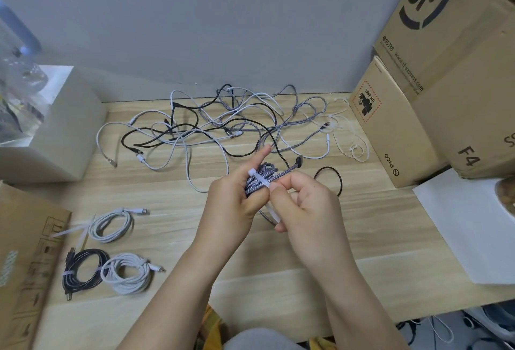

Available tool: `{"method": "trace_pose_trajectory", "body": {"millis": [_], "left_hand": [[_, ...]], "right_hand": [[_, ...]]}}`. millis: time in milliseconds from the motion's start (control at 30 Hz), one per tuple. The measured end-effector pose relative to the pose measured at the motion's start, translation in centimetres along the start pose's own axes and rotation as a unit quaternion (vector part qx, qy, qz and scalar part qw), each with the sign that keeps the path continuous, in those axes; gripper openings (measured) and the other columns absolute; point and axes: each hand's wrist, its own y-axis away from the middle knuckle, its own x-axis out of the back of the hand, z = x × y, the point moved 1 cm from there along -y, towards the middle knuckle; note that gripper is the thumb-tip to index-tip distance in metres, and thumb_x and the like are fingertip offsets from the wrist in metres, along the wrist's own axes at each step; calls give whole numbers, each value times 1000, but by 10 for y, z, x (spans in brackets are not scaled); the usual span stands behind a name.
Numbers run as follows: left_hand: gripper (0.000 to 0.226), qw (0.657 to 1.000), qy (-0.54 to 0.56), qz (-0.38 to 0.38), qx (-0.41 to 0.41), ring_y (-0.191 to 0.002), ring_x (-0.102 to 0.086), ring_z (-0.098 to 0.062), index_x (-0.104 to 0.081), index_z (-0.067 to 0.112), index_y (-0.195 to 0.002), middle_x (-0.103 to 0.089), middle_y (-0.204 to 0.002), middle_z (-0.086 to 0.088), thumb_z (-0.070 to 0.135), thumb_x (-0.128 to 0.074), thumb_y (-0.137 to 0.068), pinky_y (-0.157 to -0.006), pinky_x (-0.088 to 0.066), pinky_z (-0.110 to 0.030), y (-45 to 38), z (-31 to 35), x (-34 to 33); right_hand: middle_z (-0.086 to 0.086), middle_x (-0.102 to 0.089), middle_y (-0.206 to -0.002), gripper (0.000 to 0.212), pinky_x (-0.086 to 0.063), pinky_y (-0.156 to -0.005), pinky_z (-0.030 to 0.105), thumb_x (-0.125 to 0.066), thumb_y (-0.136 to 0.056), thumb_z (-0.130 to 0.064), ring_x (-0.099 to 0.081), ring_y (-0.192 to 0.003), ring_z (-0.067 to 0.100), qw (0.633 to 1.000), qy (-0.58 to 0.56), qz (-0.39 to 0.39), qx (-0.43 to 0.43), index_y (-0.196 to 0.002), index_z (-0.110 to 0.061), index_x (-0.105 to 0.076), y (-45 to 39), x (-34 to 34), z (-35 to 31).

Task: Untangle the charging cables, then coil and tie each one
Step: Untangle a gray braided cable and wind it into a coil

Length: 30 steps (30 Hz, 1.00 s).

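Note:
My left hand (234,196) grips a coiled grey braided cable (263,178) above the middle of the wooden table (278,252), its index finger pointing up. A white zip tie (260,177) runs across the coil, and my right hand (303,204) pinches the tie's tail. Behind my hands lies a tangle of black, white and grey cables (223,123). At the front left lie three coiled, tied cables: a white coil (111,225), a black coil (83,270) and another white coil (126,273).
Cardboard boxes (434,70) stack at the right, with white paper (468,227) in front of them. A white box (58,126) stands at the left and flat cardboard (25,260) at the front left. A grey wall closes the back.

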Motion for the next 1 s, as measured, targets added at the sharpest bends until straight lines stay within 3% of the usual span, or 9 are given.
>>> {"method": "trace_pose_trajectory", "body": {"millis": [67, 200, 333, 467, 600, 667, 733, 867, 1000], "left_hand": [[57, 1000, -10, 2, -7, -70, -48, -4, -46, 54, -117, -68, -83, 9, 15, -64, -79, -64, -40, -11, 0, 0, 0], [61, 999, -44, 2, -17, -62, -50, 6, -45, 49, -117, -60, -65, 30, 3, -65, -82, -62, -37, -5, 0, -2, 1], [63, 998, -61, 14, -22, -61, -50, 6, -44, 50, -118, -59, -64, 28, 4, -65, -82, -61, -37, -6, 1, -2, 1], [64, 997, -72, 15, -37, -66, -51, -7, -42, 50, -122, -66, -84, 13, 7, -68, -82, -64, -40, -12, 2, 0, -1], [65, 993, -106, 9, -42, -49, -41, -3, -42, 44, -128, -53, -59, 21, 5, -64, -81, -49, -32, -11, 3, 0, -2], [65, 992, -119, 5, -41, -49, -36, -7, -44, 43, -131, -43, -48, 12, 3, -58, -82, -48, -30, -15, 2, -3, -4], [63, 990, -138, -10, -42, -51, -36, -10, -39, 50, -130, -46, -50, 8, 16, -50, -79, -54, -40, -24, 1, -5, -6], [56, 985, -161, -54, -39, -79, -64, -22, -48, 39, -132, -70, -84, 1, 40, -49, -77, -74, -52, -39, -2, -12, -4], [33, 977, -190, -87, -32, -72, -57, -29, -62, 26, -103, -64, -72, -7, 30, -49, -73, -67, -50, -42, -3, -17, -7]], "right_hand": [[1, -40, -44, 13, -45, -55, 41, -45, -74, -37, -45, -52, 34, 1000, -3, -7, -5, -77, -29, -56, 0, -1, 0], [-2, -39, -44, 12, -48, -58, 47, -46, -75, -35, -38, -49, 20, 999, -28, -27, -19, -74, -29, -56, 0, -3, 1], [-7, -41, -38, 14, -50, -59, 44, -50, -78, -32, -38, -41, 11, 997, -57, -28, -44, -70, -25, -57, 1, -4, 2], [-6, -39, -39, 29, -47, -48, 27, -55, -88, -15, -41, -41, 14, 994, -84, -15, -61, -60, -21, -54, -1, -1, 3], [-5, -42, -39, 21, -45, -54, 40, -54, -80, -33, -41, -39, 12, 992, -117, -30, -42, -61, -23, -54, 0, -4, 3], [-4, -46, -39, 21, -46, -58, 46, -55, -78, -35, -43, -40, 14, 987, -155, -31, -41, -61, -24, -54, 1, -7, 5], [0, -51, -41, 21, -47, -60, 46, -59, -76, -37, -48, -41, 14, 985, -162, -20, -47, -60, -25, -54, -1, -8, 6], [-9, -51, -65, 27, -42, -61, 32, -74, -72, -36, -47, -56, 6, 997, 12, 73, 20, -59, -25, -54, -7, -1, 9], [-15, -46, -82, 13, -38, -67, 19, -72, -74, -34, -45, -77, -1, 993, 79, 50, 74, -83, -29, -65, -15, 1, 13]]}}
